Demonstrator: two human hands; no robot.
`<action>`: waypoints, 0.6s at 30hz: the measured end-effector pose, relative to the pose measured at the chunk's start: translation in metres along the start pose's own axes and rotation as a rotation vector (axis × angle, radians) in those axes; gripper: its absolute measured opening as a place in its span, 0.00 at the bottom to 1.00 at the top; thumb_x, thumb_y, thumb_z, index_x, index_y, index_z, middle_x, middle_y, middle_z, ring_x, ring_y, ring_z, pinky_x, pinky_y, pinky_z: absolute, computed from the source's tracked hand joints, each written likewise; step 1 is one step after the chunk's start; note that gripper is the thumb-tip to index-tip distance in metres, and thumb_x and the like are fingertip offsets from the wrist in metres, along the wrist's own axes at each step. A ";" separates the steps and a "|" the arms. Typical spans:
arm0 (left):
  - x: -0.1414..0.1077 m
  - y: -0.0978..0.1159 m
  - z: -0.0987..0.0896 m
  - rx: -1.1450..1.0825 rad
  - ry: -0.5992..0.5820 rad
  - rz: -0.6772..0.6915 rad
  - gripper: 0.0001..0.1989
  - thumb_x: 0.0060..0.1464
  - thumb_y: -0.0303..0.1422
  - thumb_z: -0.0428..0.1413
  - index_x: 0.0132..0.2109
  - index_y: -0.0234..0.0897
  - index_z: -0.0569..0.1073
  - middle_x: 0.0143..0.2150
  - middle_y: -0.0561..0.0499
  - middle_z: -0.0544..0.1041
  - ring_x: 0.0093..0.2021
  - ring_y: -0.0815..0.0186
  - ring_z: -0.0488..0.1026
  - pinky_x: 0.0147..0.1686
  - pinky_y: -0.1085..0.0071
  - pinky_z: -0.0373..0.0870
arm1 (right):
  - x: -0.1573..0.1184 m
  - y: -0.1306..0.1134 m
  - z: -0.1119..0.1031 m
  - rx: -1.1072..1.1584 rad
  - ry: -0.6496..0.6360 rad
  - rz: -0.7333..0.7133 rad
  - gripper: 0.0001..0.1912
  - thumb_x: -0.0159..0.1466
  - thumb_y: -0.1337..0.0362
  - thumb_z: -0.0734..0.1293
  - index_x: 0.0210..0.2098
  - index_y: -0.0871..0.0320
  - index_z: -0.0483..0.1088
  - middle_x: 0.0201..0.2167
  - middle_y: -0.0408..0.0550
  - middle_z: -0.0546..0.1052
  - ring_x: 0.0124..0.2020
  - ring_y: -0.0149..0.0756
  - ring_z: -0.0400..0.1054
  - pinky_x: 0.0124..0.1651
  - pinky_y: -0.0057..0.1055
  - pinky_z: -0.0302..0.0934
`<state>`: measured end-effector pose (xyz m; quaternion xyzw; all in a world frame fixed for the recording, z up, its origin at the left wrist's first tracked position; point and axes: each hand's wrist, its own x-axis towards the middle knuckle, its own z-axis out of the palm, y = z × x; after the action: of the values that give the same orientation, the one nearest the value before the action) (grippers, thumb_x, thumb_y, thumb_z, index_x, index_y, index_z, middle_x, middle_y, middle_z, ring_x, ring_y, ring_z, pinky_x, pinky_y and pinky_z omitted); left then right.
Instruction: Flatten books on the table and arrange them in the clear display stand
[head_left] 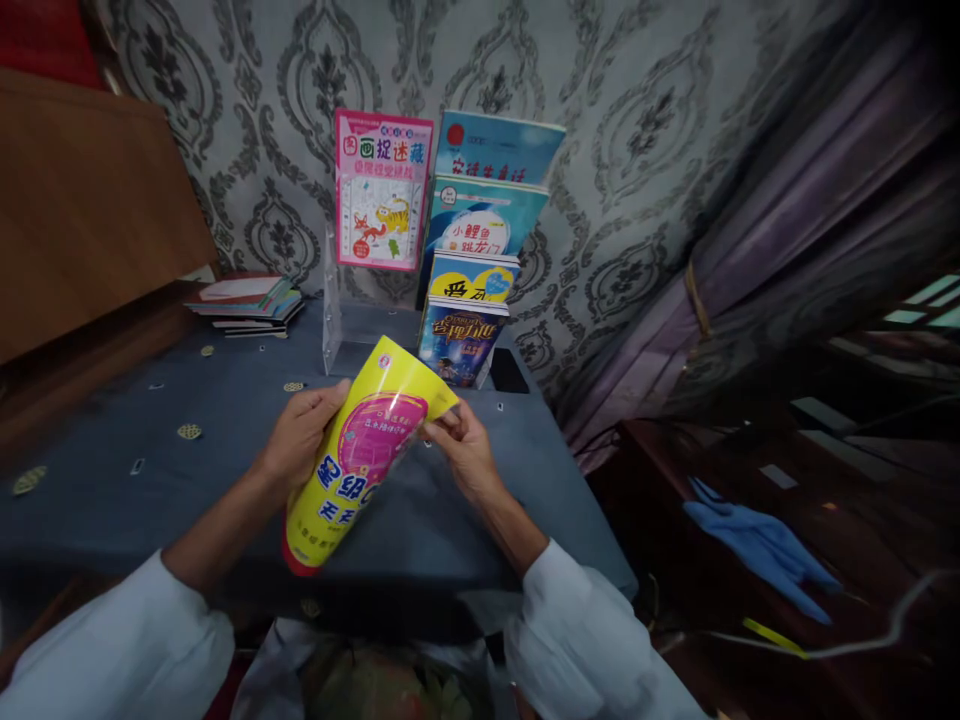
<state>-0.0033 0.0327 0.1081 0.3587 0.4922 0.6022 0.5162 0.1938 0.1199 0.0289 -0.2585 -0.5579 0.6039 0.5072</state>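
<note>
Between my hands, above the front of the table, is a yellow book (367,450) with a pink oval on its cover and a red lower edge. It is tilted, and its cover curves. My left hand (306,435) is closed on its left edge, thumb near the cover. The fingers of my right hand (463,445) pinch its upper right edge. Just beyond stands a clear display rack (334,310). A pink picture book (384,190) stands upright in its left column. Stepped in the right column are several books, with a dark blue book (461,345) in front.
A stack of thin books (255,305) lies at the back left of the dark cloth-covered table (187,480). A flat black object (510,372) lies right of the rack. On the right are a tied curtain (675,320) and a blue glove (757,540) on dark red furniture.
</note>
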 end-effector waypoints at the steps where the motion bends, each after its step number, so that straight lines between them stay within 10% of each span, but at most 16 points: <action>1: 0.005 -0.001 0.000 -0.049 0.035 0.001 0.20 0.51 0.50 0.65 0.29 0.37 0.75 0.21 0.52 0.75 0.20 0.65 0.73 0.21 0.70 0.72 | 0.000 0.000 0.002 0.018 -0.016 0.034 0.28 0.54 0.53 0.77 0.51 0.49 0.69 0.41 0.43 0.82 0.41 0.39 0.77 0.42 0.35 0.74; 11: 0.048 -0.048 -0.041 -0.037 0.198 -0.024 0.18 0.49 0.45 0.64 0.39 0.37 0.72 0.27 0.53 0.78 0.25 0.65 0.76 0.26 0.71 0.73 | 0.008 0.007 -0.009 0.089 -0.022 0.258 0.21 0.49 0.51 0.80 0.33 0.55 0.72 0.19 0.37 0.73 0.16 0.25 0.63 0.15 0.20 0.52; 18: 0.054 -0.066 -0.076 1.178 0.098 0.159 0.16 0.62 0.39 0.48 0.52 0.41 0.71 0.39 0.47 0.80 0.41 0.54 0.78 0.42 0.60 0.73 | 0.022 0.037 -0.025 -0.246 -0.056 0.314 0.19 0.49 0.50 0.77 0.28 0.55 0.69 0.17 0.37 0.74 0.15 0.30 0.65 0.15 0.25 0.59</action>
<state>-0.0680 0.0676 0.0205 0.5922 0.7381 0.2805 0.1605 0.1958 0.1552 -0.0060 -0.3855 -0.5943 0.6097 0.3557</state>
